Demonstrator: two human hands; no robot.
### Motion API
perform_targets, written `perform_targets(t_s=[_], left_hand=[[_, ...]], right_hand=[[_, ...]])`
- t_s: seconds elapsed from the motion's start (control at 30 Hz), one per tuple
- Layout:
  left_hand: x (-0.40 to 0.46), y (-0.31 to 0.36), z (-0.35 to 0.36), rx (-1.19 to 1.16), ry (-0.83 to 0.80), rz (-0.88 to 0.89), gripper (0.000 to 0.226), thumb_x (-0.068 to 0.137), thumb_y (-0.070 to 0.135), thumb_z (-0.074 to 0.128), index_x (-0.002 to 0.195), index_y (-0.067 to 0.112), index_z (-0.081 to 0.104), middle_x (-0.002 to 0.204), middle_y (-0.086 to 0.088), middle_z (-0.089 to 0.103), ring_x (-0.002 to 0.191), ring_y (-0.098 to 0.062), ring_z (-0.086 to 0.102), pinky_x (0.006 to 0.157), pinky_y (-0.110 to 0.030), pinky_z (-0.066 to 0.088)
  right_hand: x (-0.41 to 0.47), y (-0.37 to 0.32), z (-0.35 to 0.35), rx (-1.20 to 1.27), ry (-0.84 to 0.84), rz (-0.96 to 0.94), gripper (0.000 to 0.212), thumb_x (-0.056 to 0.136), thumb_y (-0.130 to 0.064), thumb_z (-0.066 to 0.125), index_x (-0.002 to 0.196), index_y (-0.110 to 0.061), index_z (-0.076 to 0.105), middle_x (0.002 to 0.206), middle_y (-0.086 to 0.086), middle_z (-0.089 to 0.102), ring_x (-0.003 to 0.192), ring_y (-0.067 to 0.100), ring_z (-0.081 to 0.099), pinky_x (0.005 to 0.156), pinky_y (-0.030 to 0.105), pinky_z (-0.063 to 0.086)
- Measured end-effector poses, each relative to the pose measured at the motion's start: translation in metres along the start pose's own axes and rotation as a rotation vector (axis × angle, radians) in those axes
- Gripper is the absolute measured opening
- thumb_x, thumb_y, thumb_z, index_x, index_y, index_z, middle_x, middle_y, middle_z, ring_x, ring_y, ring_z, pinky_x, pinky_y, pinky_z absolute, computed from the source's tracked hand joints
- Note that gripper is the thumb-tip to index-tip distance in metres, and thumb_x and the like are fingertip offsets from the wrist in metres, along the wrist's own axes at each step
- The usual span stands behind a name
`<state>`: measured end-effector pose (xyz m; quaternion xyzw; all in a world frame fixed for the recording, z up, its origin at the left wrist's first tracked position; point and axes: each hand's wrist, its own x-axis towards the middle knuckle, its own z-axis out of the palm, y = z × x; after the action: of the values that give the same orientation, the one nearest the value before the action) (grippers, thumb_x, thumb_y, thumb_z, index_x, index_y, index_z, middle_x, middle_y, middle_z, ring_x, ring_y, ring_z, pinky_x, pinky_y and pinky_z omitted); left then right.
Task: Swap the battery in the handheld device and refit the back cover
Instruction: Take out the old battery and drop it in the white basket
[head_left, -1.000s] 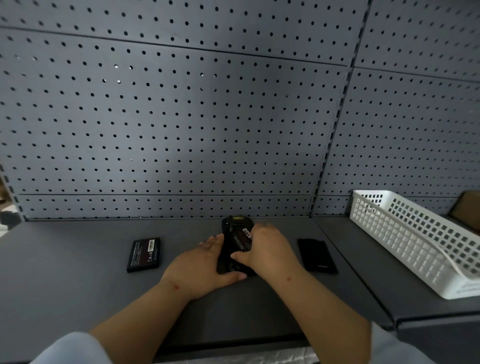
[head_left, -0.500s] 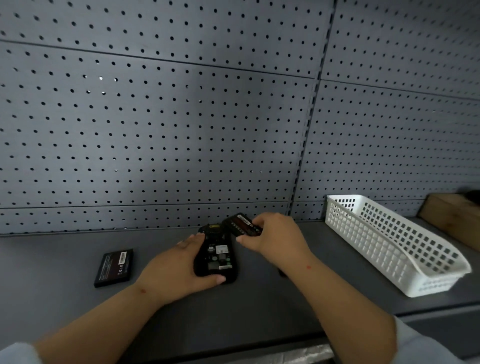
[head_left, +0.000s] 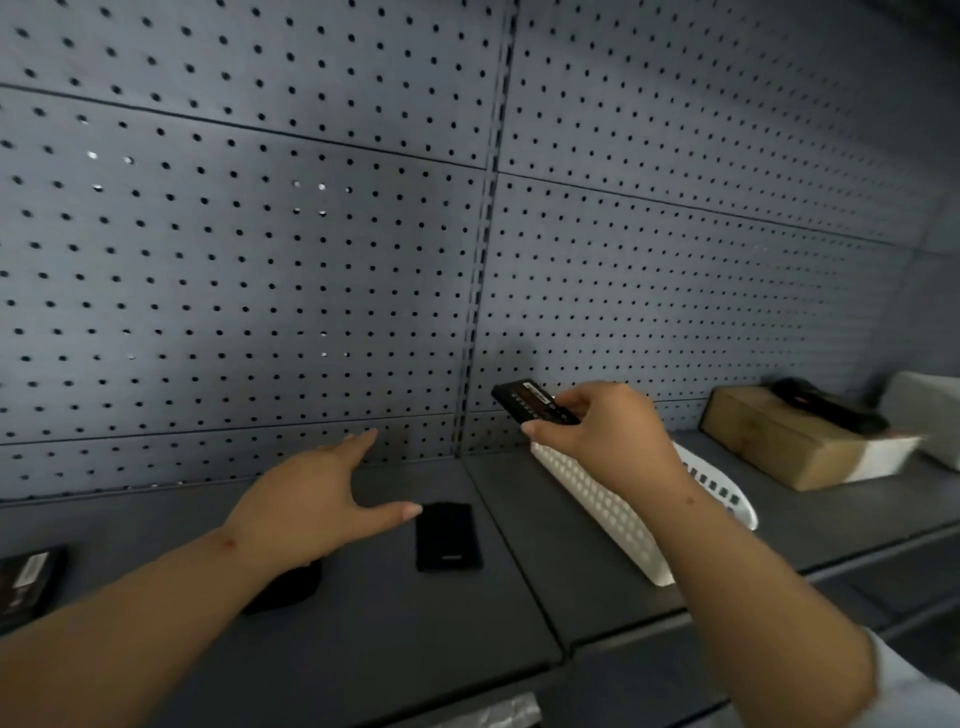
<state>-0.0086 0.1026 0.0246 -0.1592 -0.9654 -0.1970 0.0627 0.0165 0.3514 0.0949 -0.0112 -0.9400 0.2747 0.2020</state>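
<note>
My right hand (head_left: 602, 436) holds a black battery (head_left: 532, 402) by its near end, raised above the left end of the white basket (head_left: 613, 514). My left hand (head_left: 317, 493) hovers with fingers spread over the grey shelf; the black handheld device (head_left: 291, 584) lies under its wrist and is mostly hidden. The black back cover (head_left: 448, 536) lies flat on the shelf just right of my left thumb. A second black battery (head_left: 26, 579) with a white label lies at the far left edge.
A grey pegboard wall (head_left: 311, 260) rises behind the shelf. A cardboard box (head_left: 789, 441) with a dark object (head_left: 826, 405) on top stands at the back right, beside a pale box (head_left: 930, 415). The shelf's front edge (head_left: 519, 670) runs below my forearms.
My right hand lifted the battery out of the device and carried it right, over the basket. My left hand let go of the device and opened. The view swung right.
</note>
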Motion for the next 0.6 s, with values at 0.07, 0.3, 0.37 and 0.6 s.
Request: perform_targets(t_s=[0.07, 0.3, 0.37, 0.6], left_hand=[[0.009, 0.011, 0.006, -0.050, 0.009, 0.029, 0.135, 0.027, 0.100, 0.018, 0.144, 0.032, 0.012, 0.149, 0.005, 0.033, 0.124, -0.015, 0.046, 0.098, -0.026, 0.039], [0.033, 0.054, 0.024, -0.129, -0.001, 0.098, 0.133, 0.029, 0.099, 0.023, 0.143, 0.032, 0.020, 0.138, 0.000, 0.050, 0.117, -0.016, 0.052, 0.099, -0.025, 0.038], [0.039, 0.064, 0.029, -0.135, -0.002, 0.098, 0.134, 0.026, 0.100, 0.021, 0.142, 0.033, 0.021, 0.142, 0.003, 0.044, 0.116, -0.016, 0.052, 0.099, -0.025, 0.039], [0.050, 0.074, 0.049, -0.131, -0.003, 0.085, 0.133, 0.027, 0.099, 0.022, 0.141, 0.031, 0.024, 0.143, 0.005, 0.042, 0.125, -0.009, 0.043, 0.096, -0.021, 0.035]], right_hand=[[0.002, 0.019, -0.012, -0.023, 0.022, 0.026, 0.041, 0.073, -0.041, 0.073, 0.103, -0.014, 0.068, 0.098, 0.005, 0.072, 0.080, 0.016, 0.063, 0.072, 0.031, 0.054], [0.007, 0.075, -0.039, -0.072, 0.048, 0.158, 0.038, 0.071, -0.043, 0.073, 0.097, -0.015, 0.070, 0.083, 0.004, 0.073, 0.071, 0.018, 0.068, 0.068, 0.040, 0.059], [0.010, 0.089, -0.042, -0.101, 0.030, 0.190, 0.034, 0.073, -0.041, 0.072, 0.090, -0.011, 0.071, 0.079, 0.008, 0.074, 0.070, 0.021, 0.069, 0.065, 0.041, 0.059], [0.026, 0.130, -0.026, -0.169, -0.080, 0.274, 0.037, 0.072, -0.042, 0.070, 0.086, -0.008, 0.071, 0.076, 0.011, 0.071, 0.056, 0.018, 0.060, 0.046, 0.026, 0.045]])
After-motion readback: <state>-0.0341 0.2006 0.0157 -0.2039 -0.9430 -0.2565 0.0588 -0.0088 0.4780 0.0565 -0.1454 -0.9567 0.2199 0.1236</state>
